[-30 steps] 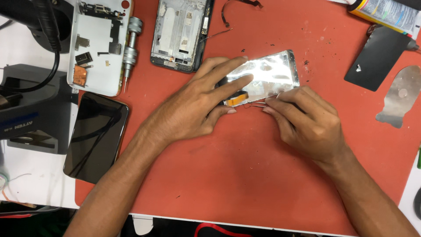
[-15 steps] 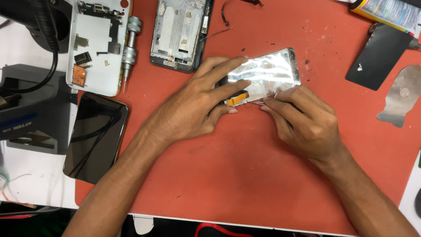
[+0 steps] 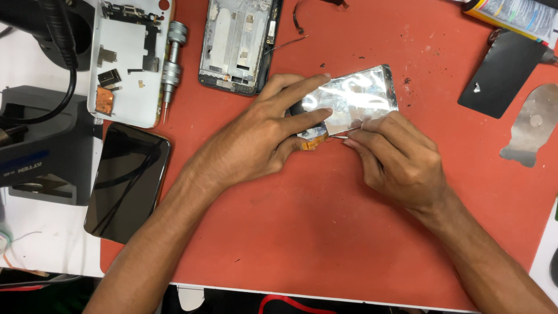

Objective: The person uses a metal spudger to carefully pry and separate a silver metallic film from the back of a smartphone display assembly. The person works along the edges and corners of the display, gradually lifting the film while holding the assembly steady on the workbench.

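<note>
A silvery, shiny phone screen panel [image 3: 357, 96] lies on the red mat [image 3: 302, 232] with an orange flex strip at its lower left corner. My left hand [image 3: 261, 136] presses down on the panel's left end with fingers spread over it. My right hand [image 3: 395, 160] pinches a thin metal tool whose tip [image 3: 337, 134] touches the panel's lower edge by the orange strip. Most of the tool is hidden in my fingers.
A black phone frame [image 3: 238, 43] and a white back cover [image 3: 125, 64] with a silver screwdriver [image 3: 171, 64] lie at the top left. A dark glass panel [image 3: 128, 180] sits left, a black card [image 3: 503, 72] and grey metal shim [image 3: 532, 131] right, a glue tube [image 3: 511, 11] top right.
Both hands and the panel stay nearly in place. My right hand's fingers have shifted slightly along the panel's lower edge.
</note>
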